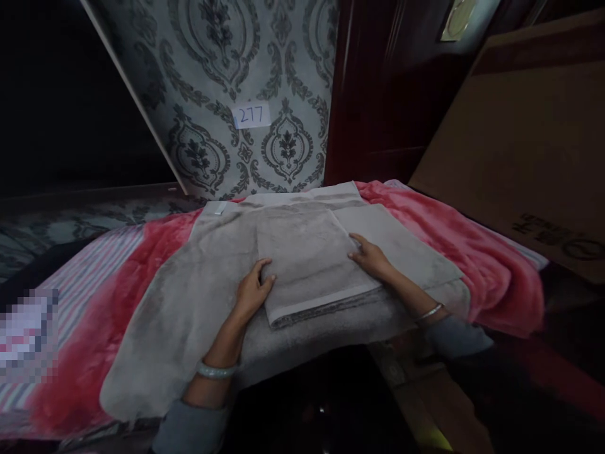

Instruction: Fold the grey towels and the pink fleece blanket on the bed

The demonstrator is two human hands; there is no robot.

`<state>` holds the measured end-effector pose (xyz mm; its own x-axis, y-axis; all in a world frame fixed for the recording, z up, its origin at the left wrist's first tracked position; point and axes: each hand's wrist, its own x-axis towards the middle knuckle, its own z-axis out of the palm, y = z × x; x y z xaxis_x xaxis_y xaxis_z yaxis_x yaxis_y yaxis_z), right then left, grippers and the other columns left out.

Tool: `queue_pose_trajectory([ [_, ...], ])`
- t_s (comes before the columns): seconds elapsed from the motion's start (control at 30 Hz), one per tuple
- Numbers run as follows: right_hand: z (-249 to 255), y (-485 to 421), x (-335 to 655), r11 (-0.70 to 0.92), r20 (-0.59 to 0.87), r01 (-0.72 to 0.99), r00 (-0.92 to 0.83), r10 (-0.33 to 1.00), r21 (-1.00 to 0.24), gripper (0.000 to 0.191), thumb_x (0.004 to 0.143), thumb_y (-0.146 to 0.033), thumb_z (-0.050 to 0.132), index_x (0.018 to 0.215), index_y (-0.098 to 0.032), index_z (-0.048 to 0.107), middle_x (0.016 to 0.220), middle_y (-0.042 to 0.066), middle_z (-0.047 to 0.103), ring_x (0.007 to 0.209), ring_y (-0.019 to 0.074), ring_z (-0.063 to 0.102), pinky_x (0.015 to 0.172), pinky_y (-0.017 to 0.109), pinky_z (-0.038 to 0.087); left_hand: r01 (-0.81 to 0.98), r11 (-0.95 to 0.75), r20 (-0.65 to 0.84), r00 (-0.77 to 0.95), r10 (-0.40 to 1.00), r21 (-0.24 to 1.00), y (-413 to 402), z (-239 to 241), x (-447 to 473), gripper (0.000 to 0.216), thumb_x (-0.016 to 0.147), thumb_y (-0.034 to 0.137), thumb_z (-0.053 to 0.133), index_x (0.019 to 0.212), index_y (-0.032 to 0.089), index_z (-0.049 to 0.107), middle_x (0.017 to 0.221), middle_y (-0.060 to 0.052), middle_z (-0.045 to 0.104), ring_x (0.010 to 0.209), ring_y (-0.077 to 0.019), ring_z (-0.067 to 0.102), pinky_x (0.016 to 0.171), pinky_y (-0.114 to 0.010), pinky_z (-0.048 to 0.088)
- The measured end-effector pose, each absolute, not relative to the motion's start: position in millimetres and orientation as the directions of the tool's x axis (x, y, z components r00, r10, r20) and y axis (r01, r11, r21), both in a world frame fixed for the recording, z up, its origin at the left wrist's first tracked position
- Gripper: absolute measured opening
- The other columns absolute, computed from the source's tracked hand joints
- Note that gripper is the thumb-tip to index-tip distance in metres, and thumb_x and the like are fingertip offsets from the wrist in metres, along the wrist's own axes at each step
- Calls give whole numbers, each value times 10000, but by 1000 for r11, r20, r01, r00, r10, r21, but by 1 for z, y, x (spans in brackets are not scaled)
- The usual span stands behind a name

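Note:
A folded grey towel (309, 261) lies on top of a larger spread grey towel (189, 296) on a bed. My left hand (253, 291) clasps the folded towel's left edge, thumb on top and fingers curled under. Over at the towel's right edge, my right hand (371, 257) lies with its fingers pressed down on the cloth. Both wrists wear bangles, and grey sleeves cover my forearms.
A pink fleece blanket (472, 252) covers the bed under the towels, over a striped sheet (89, 277). A big cardboard box (524, 139) leans at the right. Patterned wallpaper with a "277" label (251, 116) stands behind, next to a dark wooden door (378, 94).

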<state>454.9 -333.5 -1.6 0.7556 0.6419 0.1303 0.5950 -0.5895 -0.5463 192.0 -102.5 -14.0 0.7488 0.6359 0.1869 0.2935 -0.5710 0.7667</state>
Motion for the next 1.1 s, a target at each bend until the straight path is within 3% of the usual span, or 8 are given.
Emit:
queue_pose_trajectory([
  [0.3, 6, -349, 433, -706, 68, 590, 784, 618, -392, 626, 982, -357, 582, 1544, -152, 398, 1155, 157, 720, 1071, 307, 679, 867, 338, 497, 248, -561, 189, 771, 608, 790, -98, -16, 192, 571, 797, 454, 660, 1307, 206, 592, 1170, -76, 707, 1088, -270, 663, 944, -389, 519],
  [0.5, 14, -359, 419, -733, 7, 621, 764, 645, -276, 584, 999, -314, 555, 1542, -181, 389, 1169, 149, 707, 1083, 296, 664, 865, 345, 488, 197, -631, 208, 836, 507, 750, -91, -17, 187, 622, 795, 446, 644, 1356, 193, 554, 1359, -97, 635, 1228, -286, 607, 1045, -420, 484],
  [0.57, 21, -358, 418, -736, 23, 639, 758, 652, -222, 512, 990, -313, 565, 1476, -180, 480, 1171, 159, 693, 1080, 306, 657, 875, 369, 498, 228, -680, 203, 846, 492, 697, -87, -9, 186, 600, 806, 451, 640, 1345, 196, 572, 1273, -86, 675, 1123, -280, 650, 976, -417, 526],
  [0.67, 29, -351, 415, -637, 194, 747, 665, 721, -192, 396, 966, -260, 582, 1347, -157, 607, 1272, 180, 635, 1190, 315, 594, 985, 404, 489, 304, -790, 297, 807, 510, 533, -88, 10, 191, 529, 852, 435, 607, 1319, 186, 609, 1104, -92, 707, 988, -283, 667, 915, -444, 548],
  [0.77, 25, -341, 406, -443, 316, 880, 475, 821, -172, 538, 967, -314, 596, 1463, -122, 518, 1522, 191, 455, 1418, 325, 400, 1162, 462, 363, 258, -917, 405, 836, 370, 304, -102, 24, 202, 488, 922, 395, 530, 1357, 183, 596, 1270, -146, 657, 1206, -326, 593, 1057, -510, 472],
  [0.87, 8, -336, 394, -345, 196, 925, 373, 907, -162, 673, 988, -456, 558, 1563, -149, 394, 1627, 157, 309, 1510, 330, 250, 1210, 547, 271, 125, -976, 198, 967, 160, 179, -121, 25, 210, 528, 973, 397, 458, 1467, 218, 506, 1572, -125, 451, 1471, -324, 376, 1202, -562, 310],
  [0.97, -9, -339, 387, -349, 132, 918, 376, 917, -189, 659, 1022, -499, 477, 1586, -181, 357, 1641, 127, 274, 1524, 305, 223, 1224, 550, 241, 116, -982, -31, 993, 113, 149, -129, 24, 214, 575, 1006, 445, 395, 1542, 238, 411, 1665, -105, 285, 1549, -320, 219, 1234, -602, 206],
  [1.1, -14, -344, 383, -345, 178, 913, 385, 906, -219, 640, 1021, -490, 481, 1581, -200, 371, 1644, 113, 254, 1528, 292, 214, 1234, 552, 223, 80, -985, -38, 996, 75, 155, -126, 40, 244, 591, 1013, 441, 383, 1563, 227, 371, 1675, -111, 246, 1556, -294, 199, 1248, -578, 179],
])
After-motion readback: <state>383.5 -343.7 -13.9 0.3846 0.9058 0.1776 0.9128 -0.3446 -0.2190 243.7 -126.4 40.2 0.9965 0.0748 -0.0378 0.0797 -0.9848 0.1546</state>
